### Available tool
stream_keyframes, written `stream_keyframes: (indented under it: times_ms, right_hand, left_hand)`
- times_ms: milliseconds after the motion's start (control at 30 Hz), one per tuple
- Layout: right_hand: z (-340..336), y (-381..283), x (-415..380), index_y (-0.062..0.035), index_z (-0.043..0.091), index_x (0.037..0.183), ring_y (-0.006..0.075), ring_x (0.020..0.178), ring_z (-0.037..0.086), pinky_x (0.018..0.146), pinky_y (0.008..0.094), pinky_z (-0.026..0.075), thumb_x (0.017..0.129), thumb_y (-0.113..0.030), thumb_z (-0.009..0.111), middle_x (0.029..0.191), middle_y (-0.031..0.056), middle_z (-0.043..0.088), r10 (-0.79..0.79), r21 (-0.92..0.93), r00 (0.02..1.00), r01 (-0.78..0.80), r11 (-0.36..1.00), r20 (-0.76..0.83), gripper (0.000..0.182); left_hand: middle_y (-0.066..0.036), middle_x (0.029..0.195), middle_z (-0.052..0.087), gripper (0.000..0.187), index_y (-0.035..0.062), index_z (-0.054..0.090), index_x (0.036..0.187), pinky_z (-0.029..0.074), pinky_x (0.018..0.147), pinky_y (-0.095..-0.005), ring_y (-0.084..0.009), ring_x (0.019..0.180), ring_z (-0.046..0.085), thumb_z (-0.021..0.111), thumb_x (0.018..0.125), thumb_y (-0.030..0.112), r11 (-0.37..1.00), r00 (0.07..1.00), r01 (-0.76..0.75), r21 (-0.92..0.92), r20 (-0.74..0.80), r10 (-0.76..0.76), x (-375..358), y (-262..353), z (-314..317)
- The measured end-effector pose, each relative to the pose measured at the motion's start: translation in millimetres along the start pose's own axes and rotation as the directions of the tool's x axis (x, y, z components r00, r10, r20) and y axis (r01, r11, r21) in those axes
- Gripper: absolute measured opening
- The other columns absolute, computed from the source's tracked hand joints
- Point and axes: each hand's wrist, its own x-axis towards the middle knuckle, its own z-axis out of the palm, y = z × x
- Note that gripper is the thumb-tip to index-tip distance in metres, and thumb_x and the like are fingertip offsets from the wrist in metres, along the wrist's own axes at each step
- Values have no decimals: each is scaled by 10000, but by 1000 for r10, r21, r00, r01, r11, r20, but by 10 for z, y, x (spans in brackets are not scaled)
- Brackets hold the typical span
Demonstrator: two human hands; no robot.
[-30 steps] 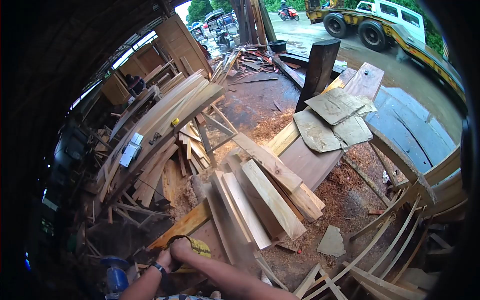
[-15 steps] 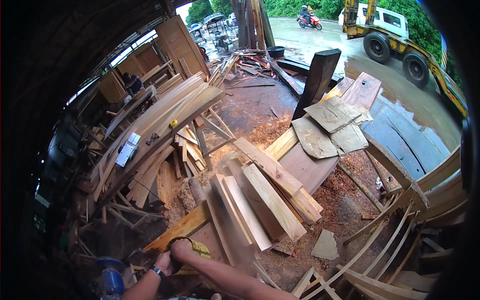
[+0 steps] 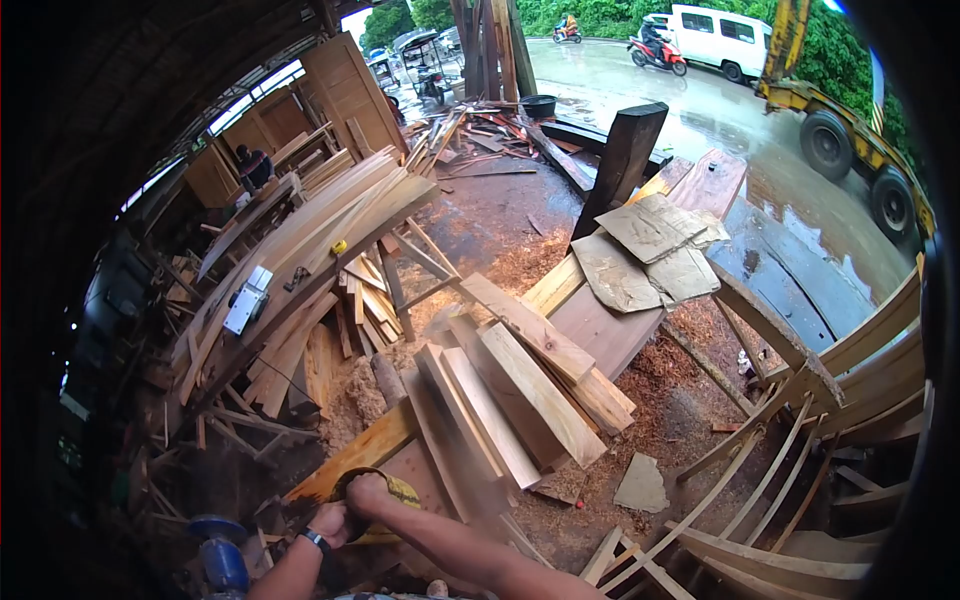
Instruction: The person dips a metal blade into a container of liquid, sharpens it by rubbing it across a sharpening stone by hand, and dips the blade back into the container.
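My left hand, with a dark band on its wrist, is closed low in the view beside my right hand. The right hand is also closed, its fist just above and touching the left. Right behind and around them is a round-edged yellow and dark thing, whose kind I cannot make out. What sits inside the fingers is hidden. Under and beyond the hands runs a yellowish timber beam. Several cut wooden boards lie side by side just to the right.
A blue machine part stands left of my hands. A workbench holds long planks, a white power tool and a yellow tape measure. Cardboard pieces lie on boards near a dark post. A person is far left.
My hands stay together in nearly the same place and grip. The view has shifted slightly. On the road the yellow trailer has moved right, and more of a white van shows.
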Motion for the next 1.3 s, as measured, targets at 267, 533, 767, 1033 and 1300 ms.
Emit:
stream_keyframes:
  times_ms: [267,533,767,1033,1300]
  right_hand:
    - [-485,121,-258,13,729,913,398,822,742,714,484,600,773,-137,655,857,233,736,-64,149,998,67,987,-27,218]
    - [-746,38,-562,-73,706,1058,416,932,696,795,505,557,762,-193,713,951,206,726,-25,392,984,94,915,-177,319]
    - [-577,27,-792,-86,676,1163,365,1031,698,886,442,565,786,-177,740,1132,169,709,22,439,899,192,878,-438,393]
    - [-533,5,-800,-49,692,1186,289,1038,723,932,388,561,811,-198,776,1100,159,749,123,510,878,150,847,-463,412]
    - [-568,61,-763,-32,697,1174,307,1040,719,909,413,554,770,-248,774,1111,184,742,74,446,869,176,877,-489,464]
  left_hand:
    - [-64,1101,703,267,14,638,1227,535,894,-301,-160,973,679,655,966,65,958,953,-280,52,-104,284,-91,23,93]
    - [-3,959,726,182,40,739,1060,513,840,-254,-98,864,654,767,881,27,785,778,-606,133,-107,619,-191,-20,116]
    - [-12,905,715,155,23,731,999,510,788,-250,-98,819,636,802,883,97,838,838,-545,-23,25,545,-103,92,130]
    - [-19,925,704,200,35,700,1038,534,779,-258,-108,825,644,771,942,195,777,771,-629,-28,112,627,226,89,145]
    - [9,873,673,237,16,723,996,486,775,-273,-97,810,577,757,957,247,730,723,-683,-19,119,680,276,94,200]
